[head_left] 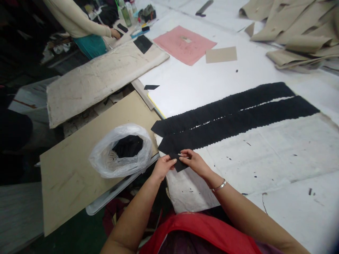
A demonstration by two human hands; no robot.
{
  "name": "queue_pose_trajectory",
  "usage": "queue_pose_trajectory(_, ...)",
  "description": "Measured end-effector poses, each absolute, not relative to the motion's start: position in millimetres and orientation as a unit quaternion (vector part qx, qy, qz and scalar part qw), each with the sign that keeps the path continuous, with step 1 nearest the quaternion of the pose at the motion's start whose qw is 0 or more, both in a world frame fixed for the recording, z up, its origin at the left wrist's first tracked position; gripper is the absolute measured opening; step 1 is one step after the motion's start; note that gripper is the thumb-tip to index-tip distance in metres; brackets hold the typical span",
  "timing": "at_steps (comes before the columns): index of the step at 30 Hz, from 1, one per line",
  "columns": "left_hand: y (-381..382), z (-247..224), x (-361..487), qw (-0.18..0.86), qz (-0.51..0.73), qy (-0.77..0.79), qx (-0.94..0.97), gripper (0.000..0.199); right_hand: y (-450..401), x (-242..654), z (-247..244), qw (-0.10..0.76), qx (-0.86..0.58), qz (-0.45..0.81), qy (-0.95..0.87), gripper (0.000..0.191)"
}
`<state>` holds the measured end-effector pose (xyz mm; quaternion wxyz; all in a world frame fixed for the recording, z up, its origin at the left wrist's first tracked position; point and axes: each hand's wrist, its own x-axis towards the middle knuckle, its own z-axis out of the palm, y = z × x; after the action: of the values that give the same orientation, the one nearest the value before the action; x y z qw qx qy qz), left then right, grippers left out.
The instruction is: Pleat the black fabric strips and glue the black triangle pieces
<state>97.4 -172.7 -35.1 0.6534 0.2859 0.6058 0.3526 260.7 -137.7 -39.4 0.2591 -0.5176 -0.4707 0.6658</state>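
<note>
A small black fabric piece point(181, 166) is pinched between both my hands at the near left corner of the white-covered table. My left hand point(164, 165) grips its left edge with thumb and fingertips. On the other side, my right hand point(194, 162) holds it the same way, a silver bracelet on the wrist. Just beyond lie two long rows of overlapping black fabric pieces, a near row point(238, 123) and a far row point(225, 102), both slanting away to the right. Left of my hands stands a white plastic bag point(99, 160) with black pieces inside.
The bag rests on a tan board point(71, 183). Behind it is a padded board point(100, 81) bearing a black piece. A pink sheet point(182, 49), a beige card point(221, 55) and heaped tan material point(293, 24) lie farther back. A person's arm point(82, 23) reaches in at upper left.
</note>
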Motion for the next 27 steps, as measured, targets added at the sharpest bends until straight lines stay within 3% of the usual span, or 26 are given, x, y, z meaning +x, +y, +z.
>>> queue_pose_trajectory(4, -162, -33, 71, 0.533, 0.257, 0.670, 0.448, 0.025, -150, 261, -47, 0.136, -0.516, 0.648, -0.543, 0.023)
queue_pose_trajectory(9, -137, -17, 56, 0.346, 0.142, 0.700, 0.608, 0.026, -145, 238, -44, 0.088, -0.524, 0.563, -0.633, 0.027)
queue_pose_trajectory(14, -104, -11, 53, 0.200, 0.041, 0.738, 0.643, 0.021, -126, 210, -32, 0.034, -0.575, 0.410, -0.707, 0.032)
queue_pose_trajectory(27, -84, -34, 57, 0.143, -0.075, 0.756, 0.634, 0.024, -113, 188, -39, -0.052, -0.586, 0.309, -0.748, 0.035)
